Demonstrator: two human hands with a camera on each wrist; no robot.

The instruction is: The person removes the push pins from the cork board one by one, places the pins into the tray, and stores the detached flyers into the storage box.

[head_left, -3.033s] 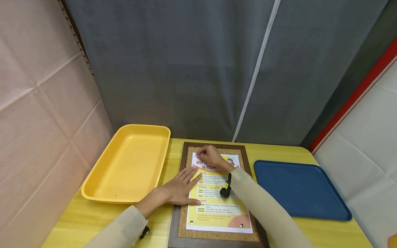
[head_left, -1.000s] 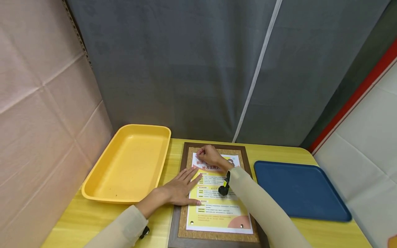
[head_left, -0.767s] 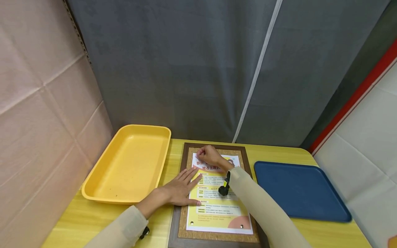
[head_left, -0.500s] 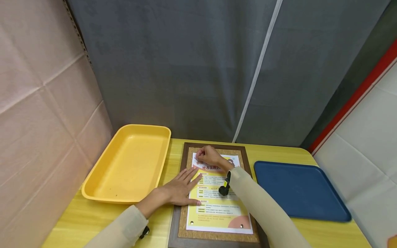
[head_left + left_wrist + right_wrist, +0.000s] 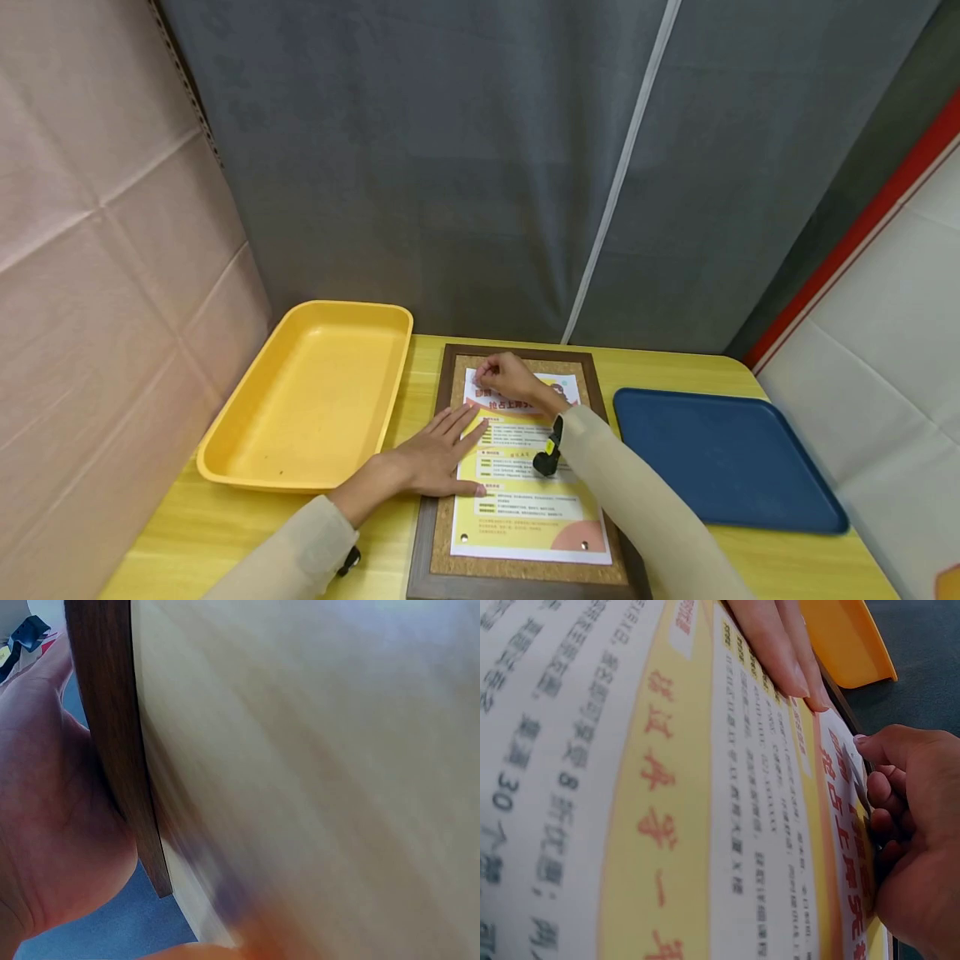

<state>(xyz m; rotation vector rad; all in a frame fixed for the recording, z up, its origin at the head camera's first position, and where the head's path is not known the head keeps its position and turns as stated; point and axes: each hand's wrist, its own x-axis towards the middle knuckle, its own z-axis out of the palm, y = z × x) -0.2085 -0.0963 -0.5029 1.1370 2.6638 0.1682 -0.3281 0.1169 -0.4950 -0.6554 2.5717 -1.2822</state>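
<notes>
A yellow-and-white printed poster point(image 5: 525, 533) lies on a cork board point(image 5: 442, 550) with a dark brown frame point(image 5: 428, 542). Two round silver thumbtacks sit in its near corners, the left thumbtack point(image 5: 463, 538) and the right thumbtack point(image 5: 585, 546). My left hand point(image 5: 435, 457) lies flat across the board's left side, fingers spread on the paper; its heel shows beside the frame in the left wrist view. At the poster's far left corner, my right hand point(image 5: 512, 377) has curled fingers and a thumb point(image 5: 877, 746) pressing down at the corner. Whatever lies under that thumb is hidden.
To the left on the wood-grain table point(image 5: 176, 533) stands a deep yellow tray point(image 5: 322, 392). A flat blue tray point(image 5: 720, 458) lies to the right. A grey curtain point(image 5: 450, 167) hangs behind, and light panels close off both sides.
Over the frames the left hand stays in place on the poster. The right hand remains at the far left corner, with only a slight shift of its wrist.
</notes>
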